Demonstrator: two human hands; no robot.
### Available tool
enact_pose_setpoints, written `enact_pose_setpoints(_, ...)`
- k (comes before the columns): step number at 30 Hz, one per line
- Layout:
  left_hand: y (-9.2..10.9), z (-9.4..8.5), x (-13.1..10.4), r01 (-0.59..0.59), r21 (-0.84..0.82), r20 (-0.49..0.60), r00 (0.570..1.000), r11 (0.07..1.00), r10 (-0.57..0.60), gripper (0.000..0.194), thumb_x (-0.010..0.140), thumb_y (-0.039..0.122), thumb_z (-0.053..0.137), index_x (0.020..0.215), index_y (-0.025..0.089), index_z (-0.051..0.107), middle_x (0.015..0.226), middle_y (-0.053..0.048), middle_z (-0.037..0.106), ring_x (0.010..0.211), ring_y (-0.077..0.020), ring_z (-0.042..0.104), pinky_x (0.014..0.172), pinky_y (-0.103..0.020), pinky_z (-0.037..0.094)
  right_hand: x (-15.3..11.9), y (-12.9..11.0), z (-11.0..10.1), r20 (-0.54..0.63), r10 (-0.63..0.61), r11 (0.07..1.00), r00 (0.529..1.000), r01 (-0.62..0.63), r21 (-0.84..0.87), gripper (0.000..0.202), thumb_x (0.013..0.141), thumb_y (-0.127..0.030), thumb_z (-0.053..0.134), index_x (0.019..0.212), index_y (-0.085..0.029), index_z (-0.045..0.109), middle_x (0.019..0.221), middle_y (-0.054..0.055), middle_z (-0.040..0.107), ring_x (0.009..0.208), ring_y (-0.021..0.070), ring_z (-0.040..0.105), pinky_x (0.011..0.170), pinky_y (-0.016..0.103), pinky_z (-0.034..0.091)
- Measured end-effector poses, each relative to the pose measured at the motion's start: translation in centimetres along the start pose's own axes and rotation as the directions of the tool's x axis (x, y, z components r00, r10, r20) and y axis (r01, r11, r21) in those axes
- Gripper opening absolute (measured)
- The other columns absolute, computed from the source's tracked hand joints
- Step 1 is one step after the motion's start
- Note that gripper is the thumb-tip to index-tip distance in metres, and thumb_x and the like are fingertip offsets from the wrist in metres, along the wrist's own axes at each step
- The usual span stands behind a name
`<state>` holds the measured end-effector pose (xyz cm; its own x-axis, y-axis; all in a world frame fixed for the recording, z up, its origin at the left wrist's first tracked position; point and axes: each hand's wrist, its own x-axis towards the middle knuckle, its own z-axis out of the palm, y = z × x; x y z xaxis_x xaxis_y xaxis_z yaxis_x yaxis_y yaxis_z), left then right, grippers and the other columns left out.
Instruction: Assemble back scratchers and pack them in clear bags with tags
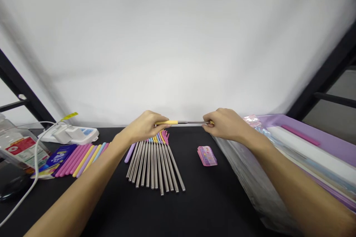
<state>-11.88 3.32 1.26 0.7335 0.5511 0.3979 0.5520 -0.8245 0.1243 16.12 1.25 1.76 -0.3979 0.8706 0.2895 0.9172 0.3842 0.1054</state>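
Observation:
My left hand pinches the yellow sleeve at one end of a thin metal rod, which lies level above the table's far edge. My right hand is closed around the other end, where a bit of yellow shows by the fingertips. Below and between my hands, several thicker metal rods lie fanned out side by side, with coloured claw-like tips at their far ends. A purple handle is at the left of that row. Small pink printed cards are stacked below my right hand.
Several coloured handles lie in a row at the left, partly behind my left forearm, beside a blue packet. Further left are a power strip, a white cable and a clear jar. A purple bin and clear plastic bags occupy the right.

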Motion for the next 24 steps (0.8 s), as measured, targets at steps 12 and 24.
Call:
enact_pose_setpoints(12, 3.5, 3.5, 1.4, -0.110, 0.348, -0.020, 0.992, 0.931, 0.125, 0.033, 0.101, 0.035, 0.034, 0.109, 0.018, 0.061, 0.068, -0.001, 0.060, 0.054, -0.0127, 0.055, 0.051, -0.025, 0.030, -0.2, -0.7, -0.8, 0.196, -0.162, 0.789, 0.967, 0.008, 0.615, 0.020, 0.074, -0.037, 0.066, 0.076, -0.019, 0.060, 0.061, -0.004, 0.056, 0.055, 0.0105, 0.047, 0.053, 0.023, 0.034)
enact_pose_setpoints(24, 5.7, 7.0, 2.4, 0.178, -0.092, -0.016, 0.984, 0.980, -0.180, 0.018, 0.095, 0.028, 0.045, 0.091, 0.020, 0.061, 0.077, -0.001, 0.064, 0.063, -0.0130, 0.056, 0.056, -0.023, 0.036, -2.1, 5.9, -1.6, 0.678, 0.445, 0.800, 0.585, -0.600, -0.008, 0.018, 0.071, -0.028, 0.070, 0.062, -0.014, 0.063, 0.057, 0.007, 0.066, 0.058, 0.0212, 0.066, 0.059, 0.031, 0.051)
